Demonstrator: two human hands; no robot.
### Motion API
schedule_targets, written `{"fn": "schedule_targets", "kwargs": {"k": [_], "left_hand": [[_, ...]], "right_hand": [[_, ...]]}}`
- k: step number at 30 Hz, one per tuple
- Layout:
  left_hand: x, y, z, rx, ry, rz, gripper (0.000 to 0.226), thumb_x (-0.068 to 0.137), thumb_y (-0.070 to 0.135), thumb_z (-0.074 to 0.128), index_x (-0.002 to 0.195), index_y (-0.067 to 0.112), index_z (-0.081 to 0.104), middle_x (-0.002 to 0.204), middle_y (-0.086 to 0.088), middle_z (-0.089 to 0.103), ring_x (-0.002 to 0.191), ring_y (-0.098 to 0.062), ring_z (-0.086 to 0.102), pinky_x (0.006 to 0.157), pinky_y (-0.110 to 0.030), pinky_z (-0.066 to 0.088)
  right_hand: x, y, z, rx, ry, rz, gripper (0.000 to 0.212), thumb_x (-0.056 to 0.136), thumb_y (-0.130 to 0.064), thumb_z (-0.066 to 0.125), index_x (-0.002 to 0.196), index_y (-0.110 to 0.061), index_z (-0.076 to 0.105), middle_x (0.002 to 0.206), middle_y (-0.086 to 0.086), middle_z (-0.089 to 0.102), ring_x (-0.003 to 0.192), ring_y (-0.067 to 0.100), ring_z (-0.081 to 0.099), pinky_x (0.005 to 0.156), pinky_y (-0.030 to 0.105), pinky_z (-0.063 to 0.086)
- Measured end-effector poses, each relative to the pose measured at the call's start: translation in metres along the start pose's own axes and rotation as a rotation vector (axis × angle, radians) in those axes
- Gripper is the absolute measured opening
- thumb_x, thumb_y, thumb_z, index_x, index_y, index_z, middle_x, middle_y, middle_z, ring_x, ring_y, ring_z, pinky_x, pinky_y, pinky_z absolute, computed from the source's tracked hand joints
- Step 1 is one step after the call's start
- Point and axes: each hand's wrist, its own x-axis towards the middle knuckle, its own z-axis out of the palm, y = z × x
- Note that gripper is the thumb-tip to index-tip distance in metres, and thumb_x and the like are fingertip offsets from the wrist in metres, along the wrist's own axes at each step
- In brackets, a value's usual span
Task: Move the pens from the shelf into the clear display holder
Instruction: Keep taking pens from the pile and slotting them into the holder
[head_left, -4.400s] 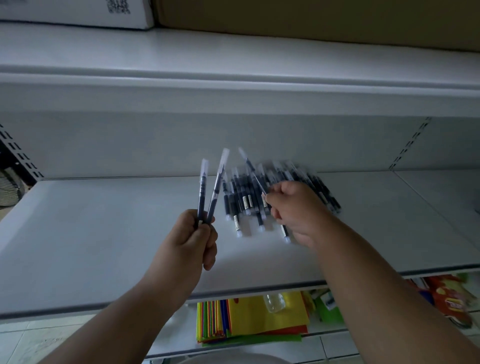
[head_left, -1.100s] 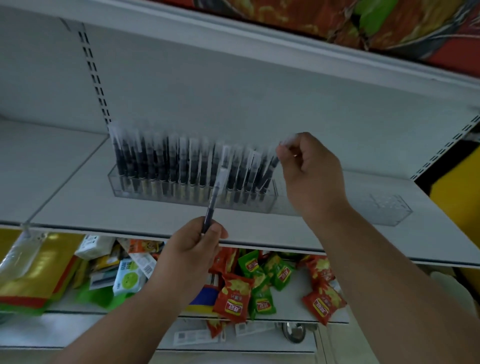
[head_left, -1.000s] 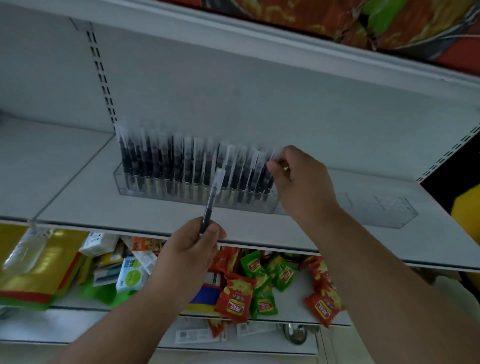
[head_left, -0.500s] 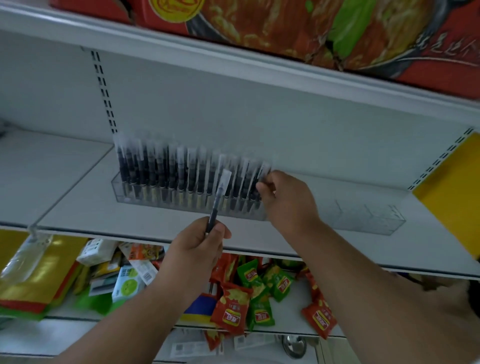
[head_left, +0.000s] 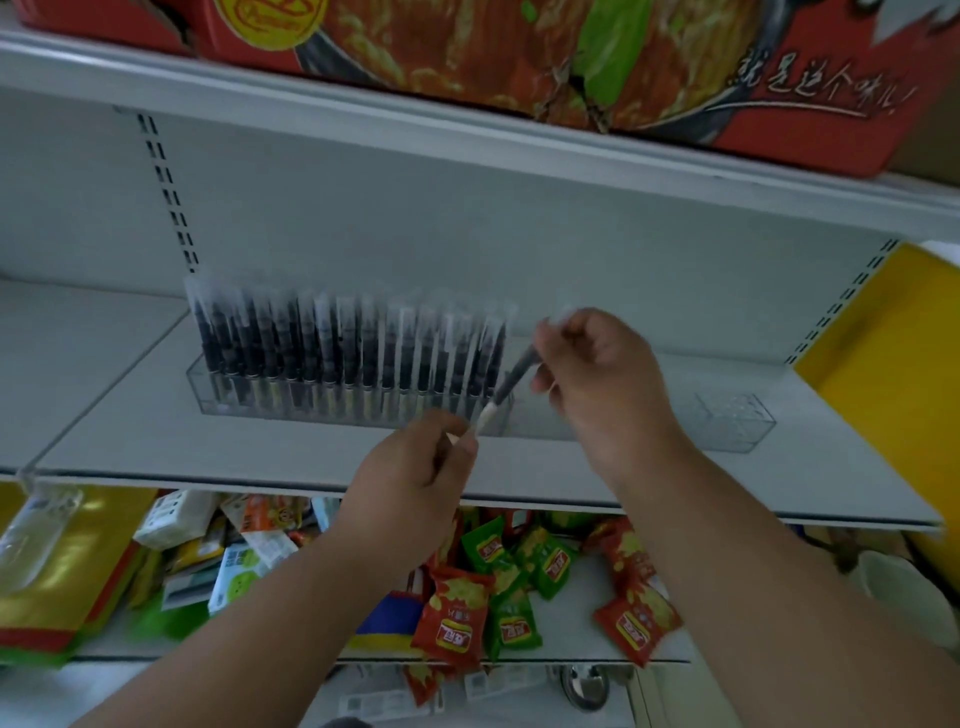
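Observation:
A long clear display holder stands on the white shelf. Its left stretch is packed with several upright dark pens with clear caps; its right stretch holds none. In front of the row's right end one pen slants between my hands, blurred. My right hand grips its upper end. My left hand pinches its lower white end at the fingertips.
A red printed carton sits on the shelf above. Red and green snack packets and other packs lie on the lower shelf. A yellow panel stands at the right.
My right hand left the pen row and took the upper end of the pen my left hand held upright. The pen now tilts to the right.

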Motion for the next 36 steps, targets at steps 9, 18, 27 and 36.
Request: {"fn": "schedule_targets", "kwargs": {"k": [9, 18, 27, 36], "left_hand": [[0.025, -0.022, 0.009, 0.636, 0.165, 0.281, 0.049, 0.091, 0.040, 0.043, 0.129, 0.012, 0.056, 0.129, -0.006, 0.053, 0.119, -0.027, 0.046, 0.103, -0.042, 0.041], [0.031, -0.035, 0.015, 0.736, 0.187, 0.317, 0.048, 0.084, 0.030, 0.053, 0.128, 0.011, 0.058, 0.125, -0.005, 0.056, 0.117, -0.028, 0.045, 0.099, -0.042, 0.040], [0.034, -0.043, 0.016, 0.748, 0.223, 0.361, 0.047, 0.081, 0.024, 0.059, 0.126, 0.010, 0.061, 0.124, -0.008, 0.059, 0.116, -0.031, 0.048, 0.100, -0.043, 0.037], [0.035, -0.046, 0.016, 0.727, 0.246, 0.381, 0.050, 0.080, 0.026, 0.056, 0.127, 0.010, 0.061, 0.125, -0.009, 0.059, 0.116, -0.032, 0.049, 0.100, -0.044, 0.037]], "right_hand": [[0.017, 0.012, -0.005, -0.334, 0.097, -0.335, 0.012, 0.092, -0.026, 0.066, 0.085, -0.020, 0.059, 0.077, -0.004, 0.067, 0.074, 0.012, 0.065, 0.071, 0.024, 0.053], [0.030, -0.003, 0.013, -0.577, 0.027, -0.390, 0.017, 0.096, -0.027, 0.059, 0.085, -0.017, 0.052, 0.072, -0.008, 0.057, 0.065, 0.007, 0.054, 0.064, 0.032, 0.051], [0.022, 0.018, 0.028, -0.772, 0.001, -0.281, 0.020, 0.099, -0.030, 0.052, 0.086, -0.017, 0.045, 0.070, -0.002, 0.052, 0.062, 0.013, 0.050, 0.052, 0.029, 0.039], [-0.011, 0.060, 0.036, -0.712, -0.079, -0.159, 0.018, 0.098, -0.021, 0.053, 0.082, -0.016, 0.045, 0.066, -0.003, 0.049, 0.059, 0.012, 0.048, 0.051, 0.030, 0.035]]}}
